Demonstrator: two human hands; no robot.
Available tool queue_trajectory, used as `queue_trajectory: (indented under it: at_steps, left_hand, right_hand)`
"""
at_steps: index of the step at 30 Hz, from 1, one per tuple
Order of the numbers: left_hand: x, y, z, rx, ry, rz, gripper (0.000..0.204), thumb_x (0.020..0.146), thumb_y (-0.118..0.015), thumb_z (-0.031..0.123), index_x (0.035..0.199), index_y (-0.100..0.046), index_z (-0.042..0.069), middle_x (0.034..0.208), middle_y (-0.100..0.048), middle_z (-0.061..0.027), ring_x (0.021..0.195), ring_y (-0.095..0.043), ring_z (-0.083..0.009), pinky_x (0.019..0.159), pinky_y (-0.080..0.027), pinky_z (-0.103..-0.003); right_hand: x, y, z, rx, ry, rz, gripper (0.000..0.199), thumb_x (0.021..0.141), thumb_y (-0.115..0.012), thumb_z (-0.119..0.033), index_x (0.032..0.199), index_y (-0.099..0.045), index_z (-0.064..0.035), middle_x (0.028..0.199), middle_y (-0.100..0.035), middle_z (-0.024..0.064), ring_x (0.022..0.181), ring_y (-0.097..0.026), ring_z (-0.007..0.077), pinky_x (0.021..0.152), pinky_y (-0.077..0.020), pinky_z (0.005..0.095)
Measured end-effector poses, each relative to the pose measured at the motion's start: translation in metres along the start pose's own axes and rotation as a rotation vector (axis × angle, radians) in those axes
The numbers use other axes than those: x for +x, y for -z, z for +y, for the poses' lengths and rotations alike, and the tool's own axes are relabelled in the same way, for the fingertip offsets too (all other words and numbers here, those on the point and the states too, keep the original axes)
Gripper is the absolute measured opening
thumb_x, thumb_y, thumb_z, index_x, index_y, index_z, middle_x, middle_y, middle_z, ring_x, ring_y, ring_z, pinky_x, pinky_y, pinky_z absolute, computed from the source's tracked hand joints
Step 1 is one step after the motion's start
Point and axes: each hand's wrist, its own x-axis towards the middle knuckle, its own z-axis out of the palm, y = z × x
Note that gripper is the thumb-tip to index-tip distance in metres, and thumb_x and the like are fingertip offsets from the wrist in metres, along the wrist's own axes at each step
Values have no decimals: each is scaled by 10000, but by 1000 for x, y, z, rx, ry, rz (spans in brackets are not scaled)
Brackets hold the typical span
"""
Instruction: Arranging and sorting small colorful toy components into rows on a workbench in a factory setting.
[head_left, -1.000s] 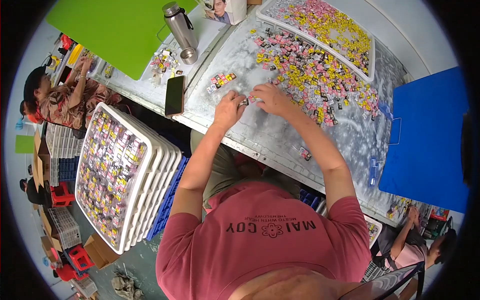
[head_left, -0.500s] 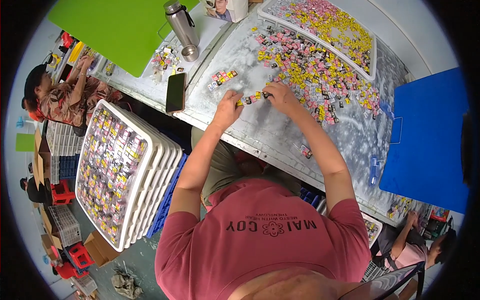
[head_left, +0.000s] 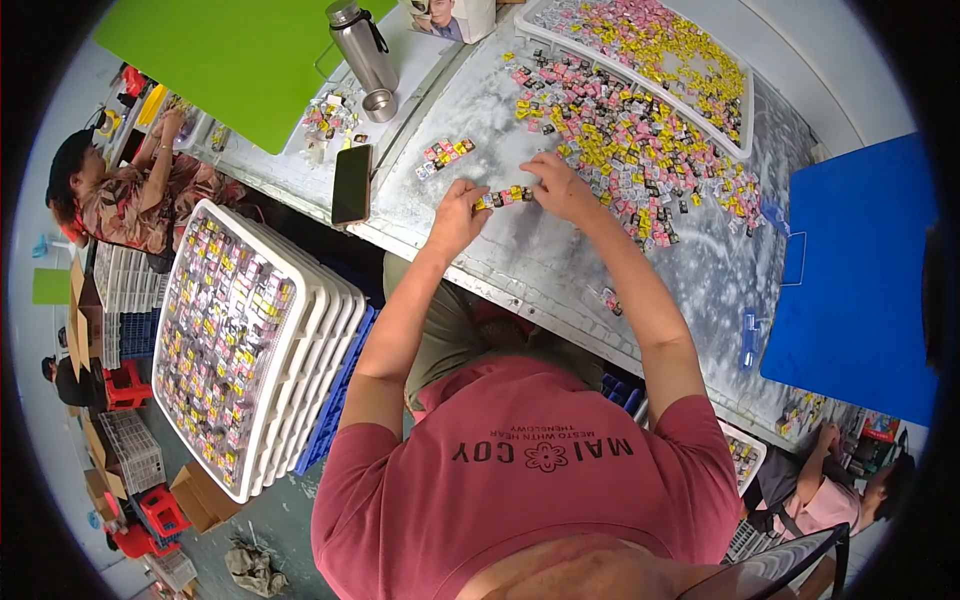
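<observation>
A short row of small yellow, black, pink and pale square pieces [head_left: 508, 197] lies just above the table between my hands. Its left end is pinched in my left hand [head_left: 459, 218]. My right hand [head_left: 563, 190] is at the row's other end, thumb beside the last piece and forefinger raised apart from it. Close by on the far right spreads a loose heap of similar pieces [head_left: 640, 150], in pink, yellow, black and pale grey. Another small grouped block of pieces [head_left: 445, 155] rests beyond my left hand.
A phone [head_left: 351, 186] and steel flask [head_left: 362, 55] stand left. A white tray [head_left: 744, 120] of pieces sits at the back; stacked filled trays [head_left: 310, 300] rise at my left. One piece [head_left: 611, 300] lies near the edge. A blue board [head_left: 850, 280] is right; co-workers sit both sides.
My right hand has drawn its fingers off the row's right end, where a dark piece now sits in line. The left hand keeps its place.
</observation>
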Motion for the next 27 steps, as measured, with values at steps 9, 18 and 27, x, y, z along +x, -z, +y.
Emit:
queue_trajectory:
  at_steps: [9,18,27]
  left_hand:
    - [-2,1,-5,13,21,-33,413,797,-803,40,1201,-720,20,1094,-611,-143,870,-663,-288,785,-555,-381]
    - [0,6,-1,-6,79,-57,373,804,-784,44,1172,-729,15,1103,-633,-143,981,-651,-331,870,-549,-399]
    - [0,5,-5,-1,63,-26,352,797,-787,30,1146,-745,26,1106,-644,-143,999,-652,-334,883,-547,-398]
  right_hand:
    - [-3,-1,3,-72,-12,58,360,838,-647,48,1188,-687,-26,1170,-594,167,1062,-644,351,944,-537,394]
    - [-13,9,4,-117,6,-51,284,867,-644,-5,1145,-689,-39,1095,-609,150,1028,-649,350,882,-534,418]
    - [-18,7,17,-218,-110,100,279,878,-679,-116,1151,-696,-63,1058,-648,161,997,-656,354,865,-538,432]
